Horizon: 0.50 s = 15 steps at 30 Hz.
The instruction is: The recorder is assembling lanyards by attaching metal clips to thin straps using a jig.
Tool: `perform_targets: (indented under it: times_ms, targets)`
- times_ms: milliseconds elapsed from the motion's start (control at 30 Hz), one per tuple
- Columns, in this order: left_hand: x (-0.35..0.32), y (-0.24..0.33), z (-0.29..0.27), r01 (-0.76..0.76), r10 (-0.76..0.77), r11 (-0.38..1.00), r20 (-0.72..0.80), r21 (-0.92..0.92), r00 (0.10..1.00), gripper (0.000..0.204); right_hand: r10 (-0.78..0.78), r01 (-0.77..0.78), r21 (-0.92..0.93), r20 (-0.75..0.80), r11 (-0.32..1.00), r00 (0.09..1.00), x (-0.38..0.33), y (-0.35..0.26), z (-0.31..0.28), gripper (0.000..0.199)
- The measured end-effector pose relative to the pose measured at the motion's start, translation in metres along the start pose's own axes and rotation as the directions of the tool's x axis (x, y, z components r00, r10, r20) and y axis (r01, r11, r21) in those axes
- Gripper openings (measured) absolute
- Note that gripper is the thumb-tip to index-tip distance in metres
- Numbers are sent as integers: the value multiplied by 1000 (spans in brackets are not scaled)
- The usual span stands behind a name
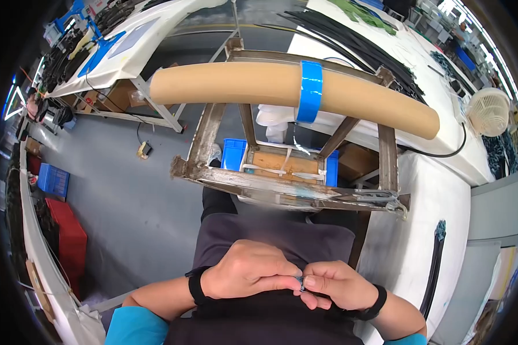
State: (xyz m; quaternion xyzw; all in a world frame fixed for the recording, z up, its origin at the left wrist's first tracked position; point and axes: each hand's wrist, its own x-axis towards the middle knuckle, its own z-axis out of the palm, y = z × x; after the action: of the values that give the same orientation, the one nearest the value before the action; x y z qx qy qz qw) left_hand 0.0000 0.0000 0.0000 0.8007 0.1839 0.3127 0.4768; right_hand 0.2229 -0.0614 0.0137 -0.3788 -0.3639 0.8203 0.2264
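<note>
Over my lap, my left hand and my right hand meet with fingertips pinched together. Between them shows a tiny dark-blue patterned piece, mostly covered by the fingers, so its kind is unclear. Both hands are closed on it. Ahead of my knees a long brown cardboard tube lies across a worn metal frame, with a glossy blue band wrapped round it. What look like metal scissors or pliers rest on the frame's near right edge.
On the white-covered surface to my right lies a black strip with a blue patterned end. Blue bins sit inside the frame. Long black strips cover the far table. A red box stands on the left.
</note>
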Motion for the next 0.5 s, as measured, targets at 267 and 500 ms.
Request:
perform_targets:
  times_ms: [267,500]
  targets:
    - [15,4,0,-420,451,784,46,458,891,25,93,-264,547,319,795,943,0,12,-9,35]
    - [18,4,-8,-382,324,725,207,572,923,29,32,-40,219,40,975,999,-14,-3,2,31]
